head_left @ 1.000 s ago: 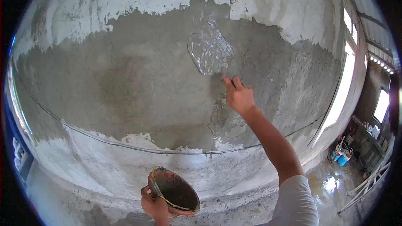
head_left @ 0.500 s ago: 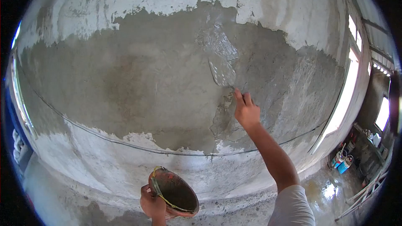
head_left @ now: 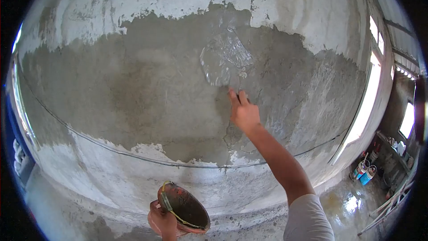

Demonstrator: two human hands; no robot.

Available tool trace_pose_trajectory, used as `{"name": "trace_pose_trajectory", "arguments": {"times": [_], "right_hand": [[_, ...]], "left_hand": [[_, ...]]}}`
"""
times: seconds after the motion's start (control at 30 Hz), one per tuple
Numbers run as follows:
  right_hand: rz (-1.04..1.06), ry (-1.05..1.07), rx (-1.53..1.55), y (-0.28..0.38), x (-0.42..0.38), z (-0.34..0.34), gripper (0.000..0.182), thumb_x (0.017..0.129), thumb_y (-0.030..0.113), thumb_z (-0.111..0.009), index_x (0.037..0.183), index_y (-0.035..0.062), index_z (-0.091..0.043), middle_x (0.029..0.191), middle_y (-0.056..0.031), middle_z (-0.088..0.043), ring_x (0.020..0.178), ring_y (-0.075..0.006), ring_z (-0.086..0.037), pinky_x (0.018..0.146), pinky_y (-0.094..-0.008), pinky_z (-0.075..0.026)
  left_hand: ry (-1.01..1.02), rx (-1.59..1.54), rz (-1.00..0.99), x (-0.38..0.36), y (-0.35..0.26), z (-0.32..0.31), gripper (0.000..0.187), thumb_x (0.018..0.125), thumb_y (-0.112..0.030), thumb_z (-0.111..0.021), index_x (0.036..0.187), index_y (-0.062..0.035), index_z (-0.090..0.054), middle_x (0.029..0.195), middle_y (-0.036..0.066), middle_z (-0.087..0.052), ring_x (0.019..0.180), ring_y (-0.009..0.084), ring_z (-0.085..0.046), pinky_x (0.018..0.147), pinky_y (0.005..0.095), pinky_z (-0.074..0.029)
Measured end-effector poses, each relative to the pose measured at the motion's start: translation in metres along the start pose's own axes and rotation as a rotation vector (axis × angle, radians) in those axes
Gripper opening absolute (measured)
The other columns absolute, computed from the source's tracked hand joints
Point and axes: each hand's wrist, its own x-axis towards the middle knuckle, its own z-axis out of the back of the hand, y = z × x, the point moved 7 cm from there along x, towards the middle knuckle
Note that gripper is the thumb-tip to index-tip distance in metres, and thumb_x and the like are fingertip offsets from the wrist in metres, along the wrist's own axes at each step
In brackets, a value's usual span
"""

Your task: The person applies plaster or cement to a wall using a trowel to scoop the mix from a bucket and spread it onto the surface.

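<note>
1. Two hands show; the nearer, the left hand [head_left: 162,221], grips the side of a tilted bowl [head_left: 178,193], fingertips hidden.
2. Farther out, the right hand [head_left: 245,115] has its fingers curled closed on a trowel's handle.
3. The trowel [head_left: 215,69] extends up and slightly left from those fingers, its long axis slanting likewise.
4. Its blade lies against or just off the wall [head_left: 147,62], I cannot tell which, left of a shiny patch [head_left: 238,50].
</note>
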Motion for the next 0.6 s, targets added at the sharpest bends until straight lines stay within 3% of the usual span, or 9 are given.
{"name": "trace_pose_trajectory", "arguments": {"times": [0.07,0.2,0.27,0.4,0.53,0.6], "right_hand": [[0.165,0.122,0.018,0.006,-0.030,0.000,0.057,0.086,0.011,-0.066,0.143,0.0142,-0.056,0.105,-0.0124,-0.057,0.076,-0.0316,-0.068,0.058,-0.0435,-0.058],[0.150,0.033,0.120,-0.010,-0.021,0.023,0.059,0.086,0.010,-0.066,0.144,0.0138,-0.054,0.105,-0.0131,-0.056,0.076,-0.0325,-0.068,0.058,-0.0436,-0.058],[-0.052,-0.200,0.159,-0.030,0.015,0.044,0.058,0.086,0.009,-0.066,0.143,0.0162,-0.054,0.104,-0.0128,-0.057,0.077,-0.0339,-0.068,0.058,-0.0430,-0.058],[-0.107,-0.242,0.175,-0.037,0.051,0.037,0.058,0.085,0.008,-0.066,0.141,0.0175,-0.055,0.105,-0.0132,-0.057,0.078,-0.0355,-0.068,0.061,-0.0440,-0.059],[0.211,0.173,0.034,0.006,-0.014,-0.006,0.061,0.082,0.009,-0.067,0.140,0.0196,-0.056,0.108,-0.0114,-0.057,0.078,-0.0319,-0.070,0.065,-0.0446,-0.060],[0.255,0.251,0.133,0.019,-0.063,-0.003,0.061,0.083,0.010,-0.067,0.141,0.0209,-0.056,0.110,-0.0100,-0.057,0.077,-0.0304,-0.070,0.065,-0.0433,-0.061]], "left_hand": [[0.000,-0.065,0.015,0.000,0.019,-0.005,0.029,0.081,-0.018,-0.079,0.099,-0.0016,-0.062,0.065,0.012,-0.070,0.059,0.0291,-0.068,0.055,0.0391,-0.047],[0.006,-0.060,0.080,-0.001,0.000,0.002,0.030,0.082,-0.020,-0.079,0.098,-0.0009,-0.062,0.068,0.012,-0.071,0.062,0.0285,-0.069,0.058,0.0374,-0.050],[0.026,-0.102,0.103,-0.005,-0.023,0.006,0.032,0.082,-0.021,-0.079,0.099,-0.0013,-0.062,0.072,0.014,-0.072,0.063,0.0284,-0.070,0.059,0.0381,-0.050],[0.080,-0.101,0.091,-0.006,-0.014,-0.009,0.033,0.085,-0.018,-0.078,0.106,-0.0002,-0.059,0.077,0.017,-0.073,0.069,0.0252,-0.072,0.061,0.0374,-0.051],[0.108,0.079,0.083,-0.005,0.020,-0.024,0.029,0.096,-0.028,-0.072,0.110,-0.0071,-0.058,0.084,0.010,-0.073,0.075,0.0234,-0.071,0.065,0.0373,-0.052],[0.139,-0.319,0.142,-0.006,0.040,-0.035,0.027,0.095,-0.018,-0.073,0.112,-0.0052,-0.056,0.086,0.012,-0.073,0.079,0.0195,-0.071,0.064,0.0326,-0.052]]}}
